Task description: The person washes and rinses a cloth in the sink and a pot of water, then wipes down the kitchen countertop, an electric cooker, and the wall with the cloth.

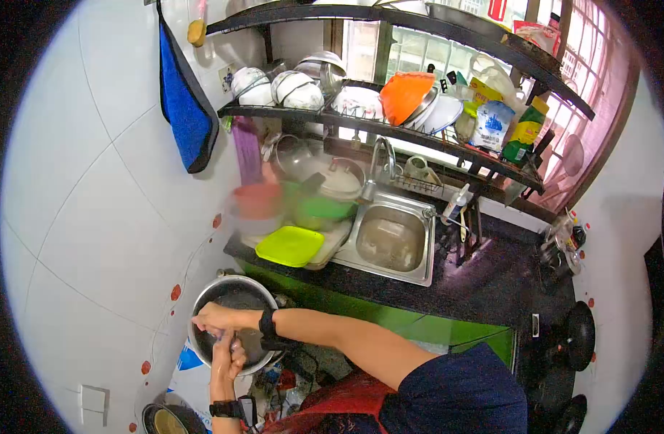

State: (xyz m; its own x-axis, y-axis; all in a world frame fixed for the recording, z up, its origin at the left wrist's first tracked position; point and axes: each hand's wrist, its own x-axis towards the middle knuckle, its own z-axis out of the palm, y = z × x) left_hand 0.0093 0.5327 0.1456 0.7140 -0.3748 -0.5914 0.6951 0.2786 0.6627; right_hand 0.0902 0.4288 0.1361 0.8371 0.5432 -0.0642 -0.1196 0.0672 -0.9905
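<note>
Both hands are together over a large metal pot (202,295) with dark, watery contents. My right hand (218,318) reaches in from the right, a black band on its wrist, its fingers closed at the pot's left side. Just below it, my left hand (228,356) is also closed, with a black watch-like band on that wrist. The hands touch or nearly touch each other. Whatever is between their fingers is too small and hidden to name.
Behind the pot, a counter carries a yellow-green tray (290,247), blurred red and green basins, and a steel sink (390,242) with a faucet (375,170). A rack (448,141) above holds bowls and packets. A blue cloth (184,101) hangs on the left wall.
</note>
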